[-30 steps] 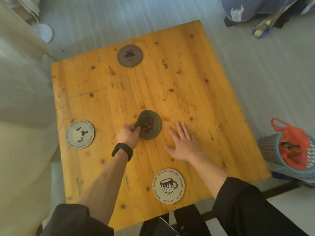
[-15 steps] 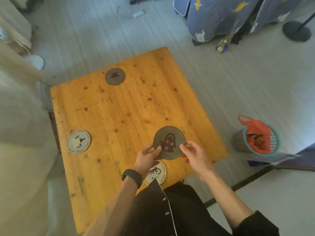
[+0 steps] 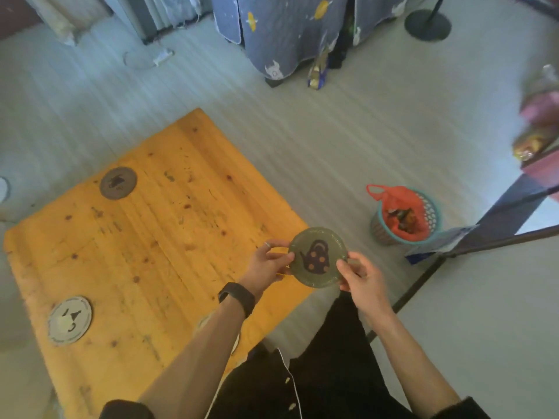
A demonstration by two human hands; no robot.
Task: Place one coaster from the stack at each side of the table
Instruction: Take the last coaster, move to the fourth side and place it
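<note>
A dark round teapot coaster (image 3: pixel 317 257) is held in the air over the right edge of the wooden table (image 3: pixel 157 243). My left hand (image 3: pixel 266 267) pinches its left rim and my right hand (image 3: pixel 361 275) pinches its right rim. A dark coaster (image 3: pixel 118 183) lies near the table's far edge. A pale coaster (image 3: pixel 70 320) lies near the left edge. A third pale coaster (image 3: pixel 234 343) at the near edge is mostly hidden under my left forearm.
A teal basket with a red bag (image 3: pixel 403 217) stands on the floor right of the table. A dark metal frame (image 3: pixel 423 276) runs along the floor on the right. Blue patterned cloth (image 3: pixel 281 31) hangs at the back, and a round stand base (image 3: pixel 428 25) sits far right.
The teapot coaster went from the table's middle, lifted by my left hand, to the right edge, now held by both hands. The view swung right and up.
</note>
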